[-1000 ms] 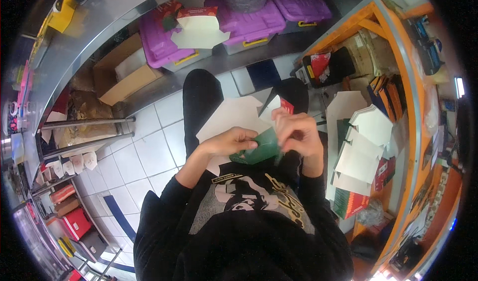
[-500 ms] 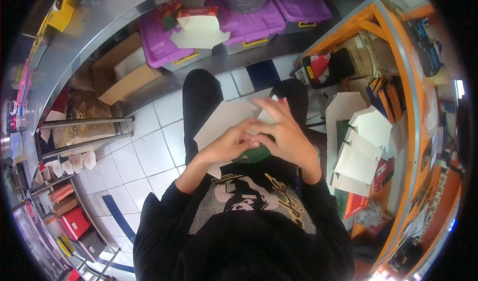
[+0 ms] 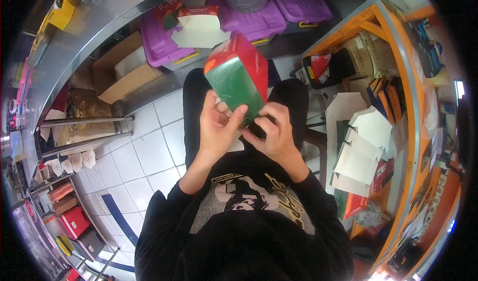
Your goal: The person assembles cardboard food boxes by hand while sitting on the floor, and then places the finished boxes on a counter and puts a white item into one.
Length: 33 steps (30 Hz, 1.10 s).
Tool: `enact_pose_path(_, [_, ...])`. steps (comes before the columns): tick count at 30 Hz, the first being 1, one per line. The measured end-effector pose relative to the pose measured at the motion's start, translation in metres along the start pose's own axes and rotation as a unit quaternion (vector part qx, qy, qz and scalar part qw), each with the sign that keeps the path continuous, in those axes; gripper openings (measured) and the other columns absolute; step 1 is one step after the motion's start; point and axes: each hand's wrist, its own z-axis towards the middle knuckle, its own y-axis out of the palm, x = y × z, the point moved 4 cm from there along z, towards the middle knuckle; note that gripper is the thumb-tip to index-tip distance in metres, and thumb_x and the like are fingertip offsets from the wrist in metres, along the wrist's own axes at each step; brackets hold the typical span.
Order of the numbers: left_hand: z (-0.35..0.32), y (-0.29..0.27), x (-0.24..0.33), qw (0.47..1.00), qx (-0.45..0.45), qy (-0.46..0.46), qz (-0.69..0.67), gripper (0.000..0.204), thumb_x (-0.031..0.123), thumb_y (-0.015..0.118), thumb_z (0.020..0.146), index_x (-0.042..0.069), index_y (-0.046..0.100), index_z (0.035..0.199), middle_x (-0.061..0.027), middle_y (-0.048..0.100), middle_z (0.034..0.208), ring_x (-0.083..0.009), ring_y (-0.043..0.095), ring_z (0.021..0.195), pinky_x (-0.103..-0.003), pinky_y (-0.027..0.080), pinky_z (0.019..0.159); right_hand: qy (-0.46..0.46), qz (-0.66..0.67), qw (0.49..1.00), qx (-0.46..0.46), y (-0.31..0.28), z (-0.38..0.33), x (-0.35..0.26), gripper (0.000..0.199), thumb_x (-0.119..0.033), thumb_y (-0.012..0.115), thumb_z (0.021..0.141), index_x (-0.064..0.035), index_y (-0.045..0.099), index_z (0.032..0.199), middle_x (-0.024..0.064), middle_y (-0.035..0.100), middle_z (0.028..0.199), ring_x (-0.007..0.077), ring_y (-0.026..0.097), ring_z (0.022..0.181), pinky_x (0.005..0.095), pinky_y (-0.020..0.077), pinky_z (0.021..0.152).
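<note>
Between my two hands stands a small carton (image 3: 236,79) with green and red printed sides, folded into a box shape and tilted above my lap. My left hand (image 3: 216,124) grips its lower left side, thumb lying on the green face. With bent fingers, my right hand (image 3: 274,131) pinches the lower right edge near the bottom end. A pale flap shows just under the hands; the carton's far side is hidden.
Flat white carton blanks (image 3: 358,151) are stacked at my right beside an orange shelf frame (image 3: 403,81). Ahead, another blank (image 3: 201,34) lies on purple-lidded bins (image 3: 154,42). An open cardboard box (image 3: 119,71) sits at far left, and a metal-legged stool (image 3: 87,124) stands left of my knees.
The carton was lying low with its white inside showing under my hands. Now it is raised and turned, its green and red outside visible, and my hands have moved apart to its sides.
</note>
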Motion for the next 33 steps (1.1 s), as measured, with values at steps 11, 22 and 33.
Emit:
enact_pose_path(11, [0.002,0.003,-0.008,0.974,0.060,-0.072,-0.204,0.045,-0.002,0.057,0.090,0.003,0.035,0.128,-0.0135,0.055,0.118,-0.0227,0.059,0.107,-0.039,0.053,0.090,0.023,0.149,0.984,0.096,-0.036,0.004,-0.003,0.023,0.002,0.068,0.072,-0.0005,0.062,0.095,0.0138,0.061,0.098,0.0330,0.063,0.089,0.0461,0.0573,0.081])
enact_pose_path(22, [-0.015,0.016,0.000,0.983,-0.007,0.184,-0.017,0.049,-0.018,0.046,0.085,-0.004,0.032,0.130,-0.0157,0.046,0.125,-0.0232,0.050,0.118,-0.034,0.044,0.098,-0.052,-0.020,0.994,-0.089,-0.037,0.034,-0.010,0.036,-0.005,0.075,0.060,-0.0023,0.070,0.095,0.0039,0.064,0.092,0.0215,0.061,0.087,0.0288,0.0537,0.065])
enact_pose_path(33, [-0.019,0.023,-0.005,0.987,-0.016,0.157,0.028,0.046,-0.016,0.046,0.086,-0.004,0.032,0.128,-0.0140,0.046,0.122,-0.0192,0.052,0.109,-0.032,0.044,0.093,-0.025,0.074,0.980,-0.181,-0.058,0.041,-0.006,0.037,0.003,0.075,0.057,-0.0004,0.070,0.094,0.0062,0.064,0.089,0.0229,0.061,0.077,0.0296,0.0515,0.058])
